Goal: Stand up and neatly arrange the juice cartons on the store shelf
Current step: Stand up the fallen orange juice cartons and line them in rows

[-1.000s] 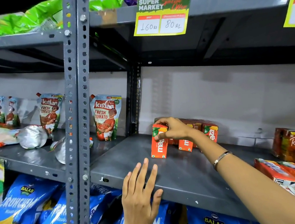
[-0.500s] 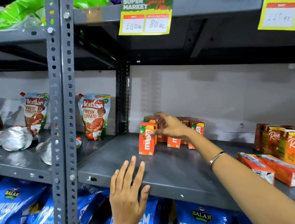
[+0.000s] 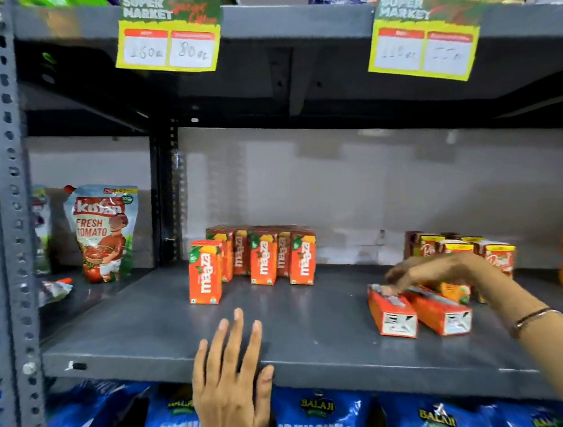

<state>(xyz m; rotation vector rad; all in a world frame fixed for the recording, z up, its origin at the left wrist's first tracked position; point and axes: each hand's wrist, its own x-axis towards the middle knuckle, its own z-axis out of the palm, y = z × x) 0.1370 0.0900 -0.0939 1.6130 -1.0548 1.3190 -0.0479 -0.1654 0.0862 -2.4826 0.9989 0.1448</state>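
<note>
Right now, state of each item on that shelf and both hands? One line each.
Maaza cartons: upright, grouped at the back left.
Two fallen cartons: lying flat, bottoms facing out.
Real cartons: upright, partly hidden by the arm.
Tomato pouch: standing, in the neighbouring bay.
Right hand: over the fallen cartons, fingertips at them; grip unclear.
Left hand: open, flat on the shelf edge.

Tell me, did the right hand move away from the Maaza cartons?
Yes. The right hand went rightward from the Maaza cartons to the fallen cartons.
</note>
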